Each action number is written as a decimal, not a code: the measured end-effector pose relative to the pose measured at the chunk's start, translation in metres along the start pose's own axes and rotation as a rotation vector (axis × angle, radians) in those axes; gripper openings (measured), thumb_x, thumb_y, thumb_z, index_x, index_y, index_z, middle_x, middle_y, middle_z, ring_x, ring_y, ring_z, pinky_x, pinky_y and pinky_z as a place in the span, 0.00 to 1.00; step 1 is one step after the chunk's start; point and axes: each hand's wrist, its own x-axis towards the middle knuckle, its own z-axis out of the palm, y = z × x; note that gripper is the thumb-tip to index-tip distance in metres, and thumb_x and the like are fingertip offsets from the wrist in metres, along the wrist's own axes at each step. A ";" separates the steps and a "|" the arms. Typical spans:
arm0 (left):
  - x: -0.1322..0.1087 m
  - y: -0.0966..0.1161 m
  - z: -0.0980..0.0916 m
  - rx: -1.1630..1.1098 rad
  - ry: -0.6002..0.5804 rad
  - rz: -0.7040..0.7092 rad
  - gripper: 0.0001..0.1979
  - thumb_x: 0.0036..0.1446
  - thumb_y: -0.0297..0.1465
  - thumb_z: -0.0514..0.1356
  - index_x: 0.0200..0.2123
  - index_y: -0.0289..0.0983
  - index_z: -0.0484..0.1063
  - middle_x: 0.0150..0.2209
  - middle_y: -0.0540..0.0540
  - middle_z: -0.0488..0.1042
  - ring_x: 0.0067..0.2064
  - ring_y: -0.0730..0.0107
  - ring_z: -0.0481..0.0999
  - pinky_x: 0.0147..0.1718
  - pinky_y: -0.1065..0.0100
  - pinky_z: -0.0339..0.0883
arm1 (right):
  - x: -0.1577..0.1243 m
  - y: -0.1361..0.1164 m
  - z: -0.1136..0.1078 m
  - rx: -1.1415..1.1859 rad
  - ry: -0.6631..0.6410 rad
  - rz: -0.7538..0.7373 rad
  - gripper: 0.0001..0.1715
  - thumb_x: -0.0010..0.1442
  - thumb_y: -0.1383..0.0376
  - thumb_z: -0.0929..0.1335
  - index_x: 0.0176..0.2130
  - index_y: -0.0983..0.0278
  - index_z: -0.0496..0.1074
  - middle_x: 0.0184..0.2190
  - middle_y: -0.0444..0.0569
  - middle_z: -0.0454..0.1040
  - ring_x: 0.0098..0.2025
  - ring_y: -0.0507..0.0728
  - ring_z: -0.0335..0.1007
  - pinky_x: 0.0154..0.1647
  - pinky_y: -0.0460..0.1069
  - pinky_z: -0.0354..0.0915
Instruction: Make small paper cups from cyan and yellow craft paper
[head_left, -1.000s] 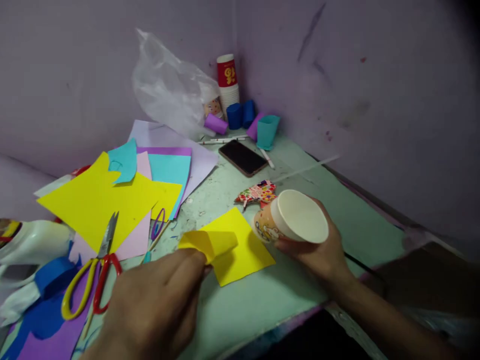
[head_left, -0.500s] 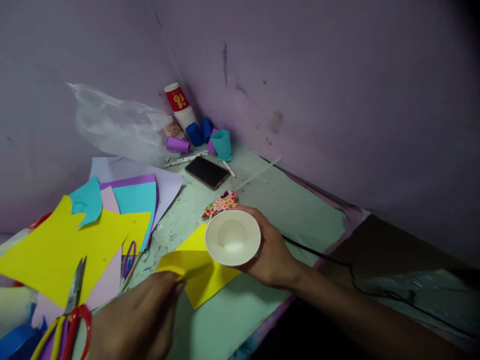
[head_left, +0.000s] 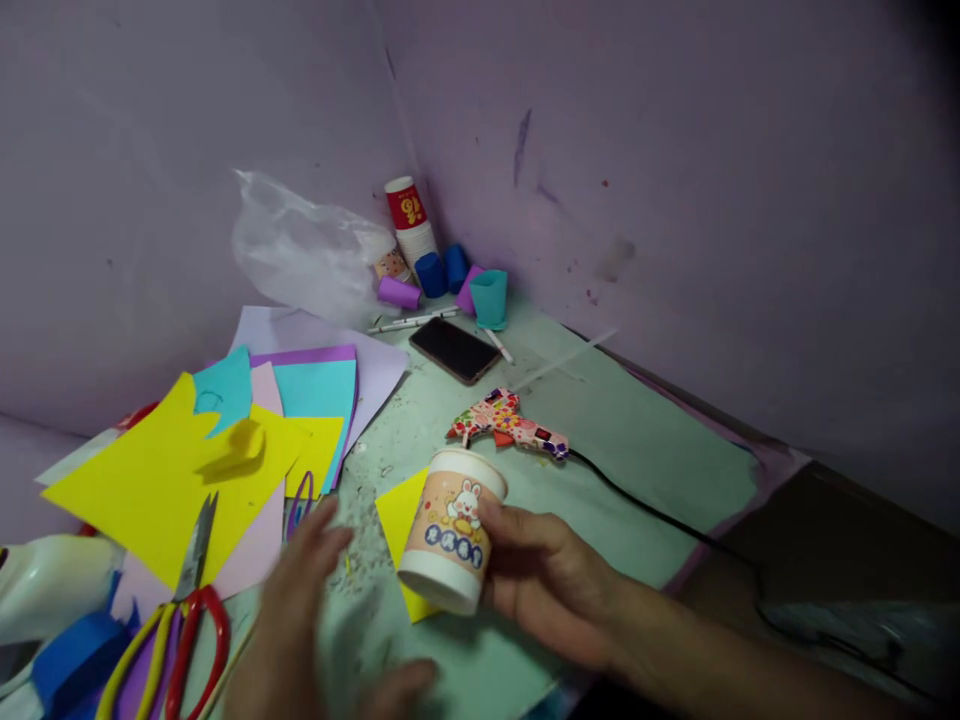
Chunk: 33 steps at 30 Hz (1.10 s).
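Note:
A paper cup [head_left: 453, 530] printed with a white rabbit is gripped at its right side by my right hand [head_left: 551, 575]. Its rim points up and slightly away. My left hand [head_left: 300, 620], somewhat blurred, holds nothing; its fingers are spread to the left of the cup. Partly behind the cup, a yellow paper piece [head_left: 397, 510] lies on the table. Just beyond the cup rests a floral glue gun [head_left: 510, 420] with a black cord. Scissors [head_left: 187, 610] with red and yellow handles lie left of my left hand, over the sheets.
Coloured paper sheets [head_left: 142, 480] overlap on the left, with a curled yellow strip [head_left: 236, 450] on top. A phone [head_left: 454, 350], paper straws [head_left: 416, 320], stacked cups [head_left: 412, 225], rolled paper pieces [head_left: 489, 297] and a plastic bag [head_left: 300, 250] sit near the wall corner. A white bottle [head_left: 60, 588] lies at left.
My left hand has let go of the yellow paper, and a curled yellow strip now lies on the sheets. My right hand has turned the cup so its printed side shows. The view has shifted left.

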 end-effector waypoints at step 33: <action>0.041 0.043 0.028 0.016 -0.492 0.118 0.35 0.60 0.36 0.51 0.65 0.28 0.40 0.57 0.28 0.63 0.37 0.63 0.78 0.25 0.69 0.75 | -0.051 -0.015 -0.050 -1.867 0.042 -0.619 0.08 0.60 0.69 0.66 0.40 0.62 0.74 0.39 0.46 0.79 0.44 0.58 0.71 0.59 0.60 0.55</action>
